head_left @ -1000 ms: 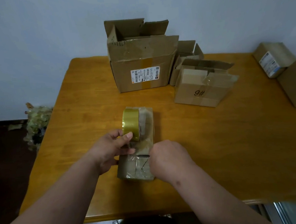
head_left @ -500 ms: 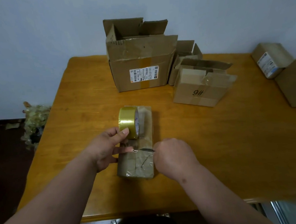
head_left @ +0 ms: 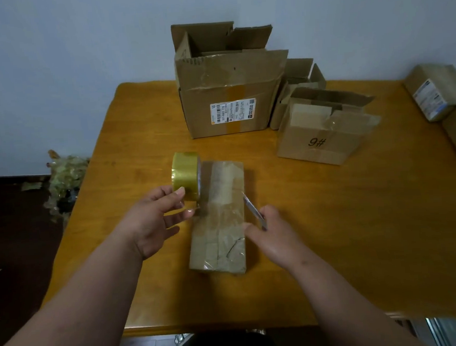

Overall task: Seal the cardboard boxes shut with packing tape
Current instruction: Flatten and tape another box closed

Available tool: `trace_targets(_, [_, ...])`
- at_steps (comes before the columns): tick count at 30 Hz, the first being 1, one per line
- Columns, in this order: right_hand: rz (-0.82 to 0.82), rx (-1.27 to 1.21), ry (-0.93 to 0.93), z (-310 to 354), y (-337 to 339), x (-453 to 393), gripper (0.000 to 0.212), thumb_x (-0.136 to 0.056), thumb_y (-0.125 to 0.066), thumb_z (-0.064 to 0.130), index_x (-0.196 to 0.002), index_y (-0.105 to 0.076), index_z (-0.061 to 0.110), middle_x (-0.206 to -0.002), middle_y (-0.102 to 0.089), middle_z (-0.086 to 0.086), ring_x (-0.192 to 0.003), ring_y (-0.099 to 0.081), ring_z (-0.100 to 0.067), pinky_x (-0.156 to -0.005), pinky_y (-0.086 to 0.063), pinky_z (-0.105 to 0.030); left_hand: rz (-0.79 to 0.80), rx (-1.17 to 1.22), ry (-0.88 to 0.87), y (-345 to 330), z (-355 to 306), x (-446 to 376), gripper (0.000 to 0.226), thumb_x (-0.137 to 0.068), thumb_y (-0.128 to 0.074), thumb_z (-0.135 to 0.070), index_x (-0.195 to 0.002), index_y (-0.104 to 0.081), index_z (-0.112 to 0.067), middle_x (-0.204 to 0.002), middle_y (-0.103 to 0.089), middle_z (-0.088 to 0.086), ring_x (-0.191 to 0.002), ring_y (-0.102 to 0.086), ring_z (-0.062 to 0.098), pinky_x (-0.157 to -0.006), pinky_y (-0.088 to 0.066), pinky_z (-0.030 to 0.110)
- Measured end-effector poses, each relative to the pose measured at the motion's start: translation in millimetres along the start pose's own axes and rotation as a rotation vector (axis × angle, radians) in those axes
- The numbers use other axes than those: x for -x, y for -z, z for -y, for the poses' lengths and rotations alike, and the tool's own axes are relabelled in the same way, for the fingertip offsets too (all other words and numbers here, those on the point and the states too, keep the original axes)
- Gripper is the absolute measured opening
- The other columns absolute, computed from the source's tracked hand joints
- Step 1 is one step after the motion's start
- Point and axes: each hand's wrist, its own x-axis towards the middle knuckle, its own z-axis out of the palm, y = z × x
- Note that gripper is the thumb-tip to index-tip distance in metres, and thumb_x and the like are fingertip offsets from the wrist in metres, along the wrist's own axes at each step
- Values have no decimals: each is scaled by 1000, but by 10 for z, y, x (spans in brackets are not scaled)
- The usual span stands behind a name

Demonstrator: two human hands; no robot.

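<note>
Tape is already lying glossy over the top of the small flat box (head_left: 217,216), which is sitting near the front middle of the wooden table (head_left: 333,233), long side running away from the viewer. At its far left corner the yellow tape roll (head_left: 186,175) is standing on edge, just beside or touching the box; I cannot tell which. The left hand (head_left: 154,221) is pinching the roll's near side with thumb and fingertips, the other fingers spreading loosely below it. On the box's right edge the right hand (head_left: 271,233) is gripping a slim cutter (head_left: 254,211), its blade pointing up and away toward the box top. Farther back, a large open box (head_left: 229,91) with a white shipping label is standing with its flaps raised, and to its right a smaller box marked 9# (head_left: 324,133) is sitting with loose flaps, another open box (head_left: 301,78) showing behind it. Two more cartons (head_left: 437,90) are lying at the right edge of the table. Crumpled tape scraps (head_left: 65,178) are piling on the dark floor to the left.
</note>
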Motion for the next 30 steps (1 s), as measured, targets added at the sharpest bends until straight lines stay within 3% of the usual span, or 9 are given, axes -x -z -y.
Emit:
trace_targets(2, [35, 7, 13, 12, -144, -11, 69, -72, -71, 59, -126, -33, 40, -113, -49, 12, -99, -55, -12, -80, -50, -32, -56, 33, -6, 68, 34, -46, 11, -85, -69, -25, -86, -58, -28, -78, -60, -6, -75, -68, 16, -79, -36, 37])
trace_targets(4, [62, 47, 15, 26, -271, -38, 101, -57, -78, 64, -138, -21, 43, -129, -43, 8, -115, -50, -16, -95, -48, -37, -105, 44, 19, 114, 101, -92, 11, -91, -65, -20, -95, -60, -28, -80, -61, -6, -76, -68, 16, -75, -36, 34])
trace_targets(9, [51, -49, -24, 32, -424, -170, 131, -47, -91, 54, -145, -5, 45, -145, -37, 8, -129, -45, -19, -103, -45, -41, -188, 57, 128, 221, 368, -188, 27, -90, -63, -1, -108, -59, -20, -87, -68, 10, -66, -68, 20, -59, -51, 25])
trace_targets(12, [80, -213, -68, -14, -442, -234, 123, -54, -94, 41, -144, -11, 40, -120, -48, 18, -117, -52, -13, -93, -49, -32, -210, 51, 209, 301, 568, -228, 44, -87, -62, 10, -121, -51, -15, -95, -70, 21, -71, -68, 27, -68, -60, 37])
trace_targets(14, [104, -249, -115, -8, -447, -253, 113, -60, -92, 40, -142, -13, 36, -100, -41, 25, -98, -49, -7, -78, -44, -24, -233, 57, 246, 351, 683, -255, 51, -85, -61, 14, -124, -47, -16, -99, -67, 24, -70, -68, 29, -54, -60, 33])
trace_targets(20, [76, -342, -166, 9, -467, -333, 78, -69, -85, 41, -122, -29, 33, -104, -59, 15, -87, -61, -5, -62, -47, -22, -289, -43, 318, 431, 921, -363, 54, -80, -63, 18, -118, -48, -17, -92, -71, 25, -68, -68, 28, -47, -53, 26])
trace_targets(25, [30, -279, -154, -11, -527, -373, 85, -66, -85, 44, -128, -27, 35, -111, -60, 11, -97, -63, -14, -87, -56, -42, -443, -221, 301, 491, 1039, -417, 49, -81, -60, 14, -114, -50, -21, -97, -65, 19, -75, -66, 27, -44, -49, 26])
trace_targets(27, [26, -279, -151, -21, -539, -386, 87, -67, -85, 43, -130, -26, 34, -110, -60, 12, -96, -63, -13, -88, -55, -42, -483, -297, 281, 526, 1096, -430, 45, -83, -58, 11, -113, -50, -21, -99, -62, 18, -84, -65, 32, -50, -52, 31])
trace_targets(30, [21, -277, -164, -13, -553, -399, 87, -68, -85, 40, -132, -26, 32, -112, -60, 9, -97, -64, -15, -88, -55, -41, -468, -521, 242, 572, 1167, -435, 37, -80, -64, 4, -106, -51, -18, -94, -63, 16, -82, -65, 33, -63, -60, 42])
